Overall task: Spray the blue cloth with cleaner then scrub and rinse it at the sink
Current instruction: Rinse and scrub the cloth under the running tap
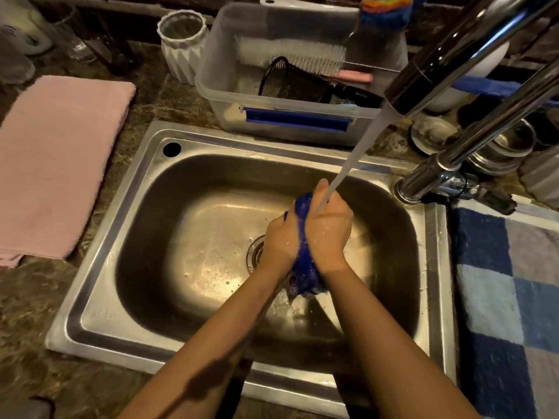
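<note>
Sink point(99, 267): steel, single basin, set in a mottled brown counter; drain point(256, 252) near the basin's middle, partly hidden behind the left wrist.

Blue cloth point(304, 267): bunched into a wet wad and held above the basin floor, right of the drain, between the two hands. One end showed above the fingers, the other hung below the wrists.

Left hand point(282, 234): closed round the cloth's left side, fingers curled into it.

Right hand point(328, 228): clasped against the cloth's right side, thumb pointing to the far side, gripping it.

Tap point(453, 55): chrome, arching in from the right. Its stream of water point(357, 146) fell slantwise onto the right hand and the top of the cloth.

Pink towel point(57, 164): folded flat on the counter, left of the sink.

Clear plastic bin point(230, 95): just beyond the sink's far rim, holding a white bottle brush point(290, 52) and a black mesh cup point(284, 78) on its side.

White ribbed vase point(183, 46): upright, just left of the bin.

Checked blue mat point(508, 282): on the counter, right of the sink.
</note>
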Available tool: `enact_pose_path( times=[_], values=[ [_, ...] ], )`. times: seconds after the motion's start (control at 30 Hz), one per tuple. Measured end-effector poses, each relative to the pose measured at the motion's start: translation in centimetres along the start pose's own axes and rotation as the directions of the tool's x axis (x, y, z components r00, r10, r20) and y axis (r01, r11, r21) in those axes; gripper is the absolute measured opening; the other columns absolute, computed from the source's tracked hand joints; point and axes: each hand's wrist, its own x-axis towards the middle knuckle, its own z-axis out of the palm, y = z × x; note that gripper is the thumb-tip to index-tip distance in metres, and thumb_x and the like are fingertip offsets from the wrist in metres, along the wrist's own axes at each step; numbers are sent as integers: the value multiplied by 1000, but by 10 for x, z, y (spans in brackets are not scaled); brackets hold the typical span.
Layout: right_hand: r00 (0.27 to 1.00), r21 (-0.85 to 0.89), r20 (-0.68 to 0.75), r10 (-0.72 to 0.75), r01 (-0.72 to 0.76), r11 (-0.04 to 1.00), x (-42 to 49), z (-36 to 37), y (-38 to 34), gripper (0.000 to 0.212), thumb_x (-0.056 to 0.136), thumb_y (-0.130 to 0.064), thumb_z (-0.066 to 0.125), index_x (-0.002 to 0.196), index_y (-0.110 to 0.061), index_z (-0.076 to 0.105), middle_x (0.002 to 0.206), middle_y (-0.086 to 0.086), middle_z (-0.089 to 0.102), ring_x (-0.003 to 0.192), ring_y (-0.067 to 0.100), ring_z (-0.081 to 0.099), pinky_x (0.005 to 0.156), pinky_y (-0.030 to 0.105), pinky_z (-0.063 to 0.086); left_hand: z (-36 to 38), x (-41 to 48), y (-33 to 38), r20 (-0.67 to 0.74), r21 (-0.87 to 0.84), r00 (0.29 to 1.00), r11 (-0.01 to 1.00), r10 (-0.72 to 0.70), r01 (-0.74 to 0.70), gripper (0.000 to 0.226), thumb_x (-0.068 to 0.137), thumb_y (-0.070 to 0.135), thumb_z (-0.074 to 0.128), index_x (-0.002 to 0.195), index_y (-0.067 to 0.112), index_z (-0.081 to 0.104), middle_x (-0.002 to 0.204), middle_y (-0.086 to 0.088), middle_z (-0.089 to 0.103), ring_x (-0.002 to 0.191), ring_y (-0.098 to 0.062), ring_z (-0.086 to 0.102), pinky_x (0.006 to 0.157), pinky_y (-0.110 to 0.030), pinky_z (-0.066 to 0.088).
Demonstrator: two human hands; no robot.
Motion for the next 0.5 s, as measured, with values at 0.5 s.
enact_pose_path(
  times=[0.5],
  values=[
    [941, 22, 337, 39, -49, 999, 16, -41, 43, 14, 82, -32, 65, 91, -25, 56, 91, -8, 62, 86, 11, 64, 67, 25, 55, -33, 22, 2, -96, 54, 991, 995, 90, -85, 42, 93, 51, 37, 78, 20, 60, 82, -6, 66, 84, -25, 66, 75, -36, 54]
  ],
)
